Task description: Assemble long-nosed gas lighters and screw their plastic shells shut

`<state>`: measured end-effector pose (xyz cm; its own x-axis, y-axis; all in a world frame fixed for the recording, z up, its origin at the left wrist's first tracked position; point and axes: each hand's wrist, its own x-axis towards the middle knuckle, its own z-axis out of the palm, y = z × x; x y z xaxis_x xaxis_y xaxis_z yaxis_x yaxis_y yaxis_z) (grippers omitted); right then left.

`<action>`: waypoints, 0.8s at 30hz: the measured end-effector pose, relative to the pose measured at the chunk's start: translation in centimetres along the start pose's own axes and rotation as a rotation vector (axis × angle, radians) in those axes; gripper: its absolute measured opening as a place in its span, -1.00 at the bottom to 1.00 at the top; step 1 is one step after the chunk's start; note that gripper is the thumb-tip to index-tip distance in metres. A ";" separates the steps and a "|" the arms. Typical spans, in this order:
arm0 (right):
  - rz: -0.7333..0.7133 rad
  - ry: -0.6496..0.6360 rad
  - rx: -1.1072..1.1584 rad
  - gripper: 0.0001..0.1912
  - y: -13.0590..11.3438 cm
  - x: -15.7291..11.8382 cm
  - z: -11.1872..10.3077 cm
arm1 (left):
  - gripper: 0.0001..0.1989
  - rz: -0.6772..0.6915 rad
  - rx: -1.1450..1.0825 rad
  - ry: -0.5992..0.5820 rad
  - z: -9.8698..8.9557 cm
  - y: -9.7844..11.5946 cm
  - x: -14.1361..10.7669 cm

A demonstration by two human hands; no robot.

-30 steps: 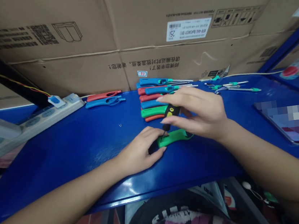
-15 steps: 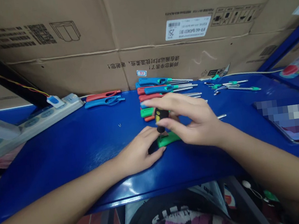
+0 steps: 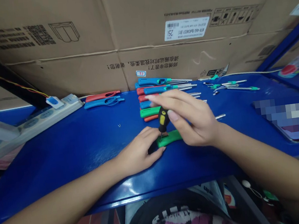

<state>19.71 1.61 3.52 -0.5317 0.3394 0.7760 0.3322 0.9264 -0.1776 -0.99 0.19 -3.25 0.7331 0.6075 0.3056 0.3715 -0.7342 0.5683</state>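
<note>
A green stick lighter lies on the blue table, its metal tube end showing beyond my right wrist. My left hand grips its left end between thumb and fingers. Above it, my right hand holds a short black-and-yellow screwdriver with thumb and fingers at the handle. The screwdriver leans a little to the right, its shaft pointing down with the tip at the lighter's left part. My right hand covers the middle of the lighter, and the screw itself cannot be made out.
Behind my hands lies a row of blue, red and green stick lighters. Two handle shells and a power strip are at left, with small screws nearby. Loose metal tubes with wires lie back right. Cardboard stands behind.
My right fingers have loosened and rolled around the screwdriver, with the thumb moved up. More of the handle shows, and it tilts further right. My left hand and the lighter have stayed put.
</note>
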 end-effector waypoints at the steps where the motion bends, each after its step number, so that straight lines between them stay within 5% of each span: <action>1: 0.034 -0.031 0.049 -0.60 0.0 0.1 -0.1 | -0.74 -0.005 -0.003 -0.006 0.0 0.0 0.0; 6: 0.006 0.012 -0.070 -0.72 0.1 0.3 -0.6 | -0.71 -0.010 -0.007 -0.012 0.0 0.0 0.0; 11: 0.052 -0.132 0.047 -0.57 0.0 0.3 -0.7 | -0.71 -0.027 -0.006 -0.005 0.0 0.0 0.0; 17: -0.027 0.174 -0.035 -0.77 -0.4 -0.2 0.6 | -0.69 0.017 0.030 0.051 0.1 -0.1 -0.1; 21: 0.026 0.033 0.093 -0.62 -0.7 -0.1 0.9 | -0.68 -0.006 0.010 0.037 0.1 -0.1 -0.1; 24: 0.052 0.022 0.133 -0.70 -0.9 0.0 0.7 | -0.69 0.006 0.017 0.052 0.1 -0.1 -0.1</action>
<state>18.85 0.93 3.24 -0.4986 0.3849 0.7767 0.2518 0.9217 -0.2952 -1.07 0.13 -3.43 0.7052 0.6176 0.3483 0.3774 -0.7428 0.5530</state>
